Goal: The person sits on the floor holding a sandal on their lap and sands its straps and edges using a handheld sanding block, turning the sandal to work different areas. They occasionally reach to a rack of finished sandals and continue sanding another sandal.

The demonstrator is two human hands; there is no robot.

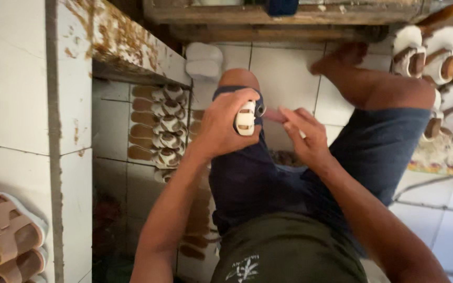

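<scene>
Head view looks down on a seated person working above their lap, over a tiled floor (289, 78). The left hand (221, 128) holds a small white sandal (246, 118) upright in front of the left knee, fingers curled tight round it, thumb over the near side. The right hand (305, 136) sits just beside it, fingers half closed, pinching something thin and pale pink (274, 115) that points toward the sandal; what that is, I cannot tell, it is blurred.

Risks, as I judge them: the sandal is gripped only along one edge, so a push from the right hand could twist it out of the grip and drop it onto the floor between the legs. The pinched piece is small and held by fingertips alone, so it could slip or meet the sandal crooked. Rows of finished sandals (166, 126) lie close by the left knee, and another stack (441, 57) by the right leg; a wide elbow or knee shift could knock them out of line.
</scene>
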